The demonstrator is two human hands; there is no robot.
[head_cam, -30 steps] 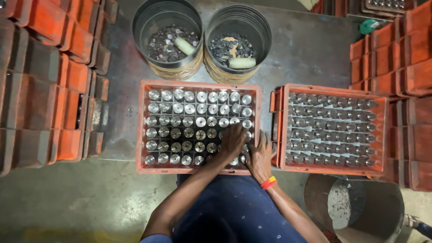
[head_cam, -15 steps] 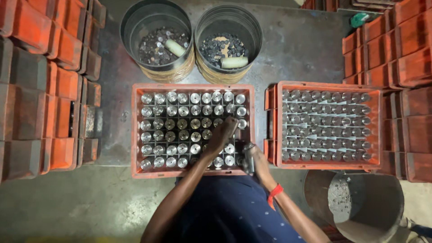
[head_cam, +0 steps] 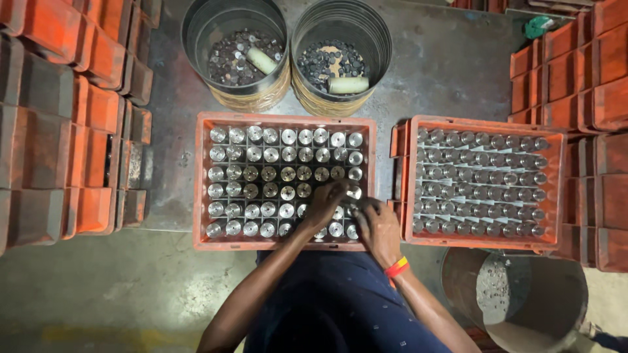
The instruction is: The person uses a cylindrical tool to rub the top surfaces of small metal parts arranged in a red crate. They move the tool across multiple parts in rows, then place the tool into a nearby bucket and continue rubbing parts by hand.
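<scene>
An orange crate (head_cam: pixel 201 183) in front of me holds rows of upright shiny metal cylinders (head_cam: pixel 269 173). My left hand (head_cam: pixel 325 204) rests palm down on the cylinders in the crate's near right part, fingers curled over them. My right hand (head_cam: pixel 378 229), with a red and yellow wristband, lies at the crate's near right corner, fingers bent over the cylinders there. Whether either hand grips a cylinder is hidden by the fingers. A second orange crate (head_cam: pixel 556 189) to the right holds rows of duller metal cylinders (head_cam: pixel 481 176).
Two round metal bins (head_cam: pixel 196 39) (head_cam: pixel 379 46) of small dark parts, each with a pale cylinder on top, stand beyond the crates. Stacks of orange crates (head_cam: pixel 59 117) (head_cam: pixel 589 78) line both sides. A grey bucket (head_cam: pixel 517 294) sits at the near right.
The view has shifted slightly. Both hands stayed over the near right part of the left crate, the left hand moving a little over the cylinders.
</scene>
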